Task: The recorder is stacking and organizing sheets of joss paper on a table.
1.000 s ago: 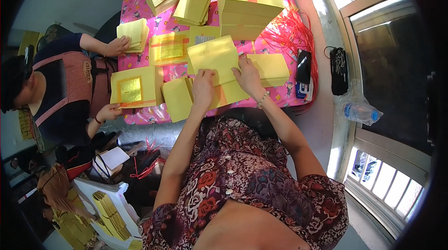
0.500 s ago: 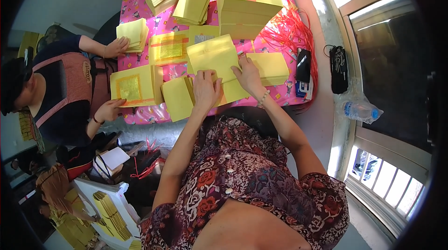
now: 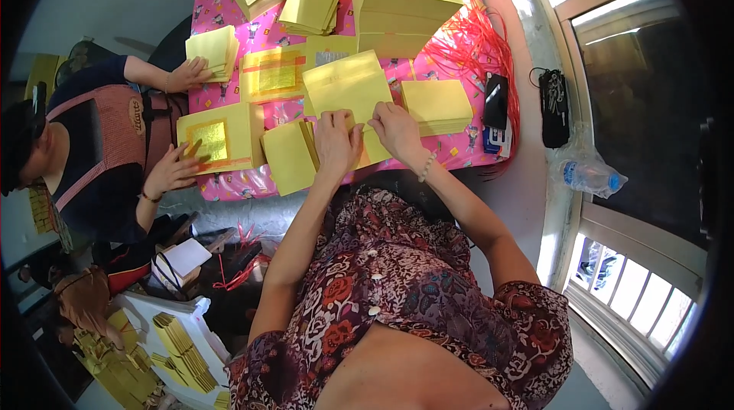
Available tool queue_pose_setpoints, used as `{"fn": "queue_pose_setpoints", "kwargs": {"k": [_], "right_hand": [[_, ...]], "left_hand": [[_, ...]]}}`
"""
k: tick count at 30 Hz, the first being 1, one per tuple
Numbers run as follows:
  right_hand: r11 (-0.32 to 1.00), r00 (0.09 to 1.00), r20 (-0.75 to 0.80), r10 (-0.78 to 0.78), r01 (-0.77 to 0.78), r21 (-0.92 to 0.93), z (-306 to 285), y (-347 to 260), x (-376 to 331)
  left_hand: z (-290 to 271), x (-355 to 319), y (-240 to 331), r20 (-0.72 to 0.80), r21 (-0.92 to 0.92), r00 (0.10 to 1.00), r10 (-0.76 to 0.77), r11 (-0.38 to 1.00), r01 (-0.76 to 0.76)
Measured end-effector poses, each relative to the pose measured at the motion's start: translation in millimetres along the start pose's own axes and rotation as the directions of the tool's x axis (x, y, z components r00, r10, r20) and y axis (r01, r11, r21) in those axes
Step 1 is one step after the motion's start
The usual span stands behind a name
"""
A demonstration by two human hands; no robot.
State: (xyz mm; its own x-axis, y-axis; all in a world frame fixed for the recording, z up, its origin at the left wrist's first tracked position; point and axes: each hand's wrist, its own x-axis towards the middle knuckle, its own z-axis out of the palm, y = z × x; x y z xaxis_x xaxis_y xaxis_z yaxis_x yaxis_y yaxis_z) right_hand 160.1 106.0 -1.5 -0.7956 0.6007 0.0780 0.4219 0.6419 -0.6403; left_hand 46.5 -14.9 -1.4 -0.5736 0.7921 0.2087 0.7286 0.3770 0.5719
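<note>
A yellow paper sheet (image 3: 348,87) lies tilted in front of me, its near part turned back. Bent fingers of my left hand (image 3: 337,142) pinch the sheet's near edge. My right hand (image 3: 397,133) is closed on the same sheet at its right near corner, fingertips drawn together. To the right of that hand rests a stack of yellow paper (image 3: 437,102). Left of my left hand lies a folded yellow paper bundle (image 3: 289,156). Another yellow sheet with a gold foil square (image 3: 274,73) lies beyond, partly covered by neighbouring paper.
A co-worker (image 3: 99,142) at the left handles gold-foiled yellow paper (image 3: 210,141). A tall yellow paper block (image 3: 405,16) stands at the back of the pink table (image 3: 260,187). Red strings (image 3: 489,47), a black phone (image 3: 495,96) and a plastic bottle (image 3: 592,178) are at the right.
My right hand has moved left and nearer me, from the sheet's right side to its near corner. The co-worker's nearer hand has let go of the paper edge and opened over it.
</note>
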Motion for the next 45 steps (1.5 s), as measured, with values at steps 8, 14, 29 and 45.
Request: {"fn": "queue_pose_setpoints", "kwargs": {"k": [8,14,29,45], "right_hand": [[0.965,0.990,0.107,0.088,-0.111,0.236,-12,0,1],[0.991,0.998,-0.054,0.042,-0.035,0.129,-11,11,-4],[0.995,0.997,0.069,-0.030,0.023,0.101,-3,-2,5],[0.996,0.991,0.130,0.024,-0.035,0.086,1,-4,6]], "left_hand": [[4,-4,-3,-0.050,-0.013,0.999,0.000,1.000,-0.001],[5,-1,-2,-0.049,0.003,0.998,0.030,1.000,-0.030],[-2,-7,-15,-0.066,-0.118,0.998,-0.008,0.993,0.000],[-15,-21,-81,0.280,-0.652,0.949,-0.148,0.696,0.301]]}}
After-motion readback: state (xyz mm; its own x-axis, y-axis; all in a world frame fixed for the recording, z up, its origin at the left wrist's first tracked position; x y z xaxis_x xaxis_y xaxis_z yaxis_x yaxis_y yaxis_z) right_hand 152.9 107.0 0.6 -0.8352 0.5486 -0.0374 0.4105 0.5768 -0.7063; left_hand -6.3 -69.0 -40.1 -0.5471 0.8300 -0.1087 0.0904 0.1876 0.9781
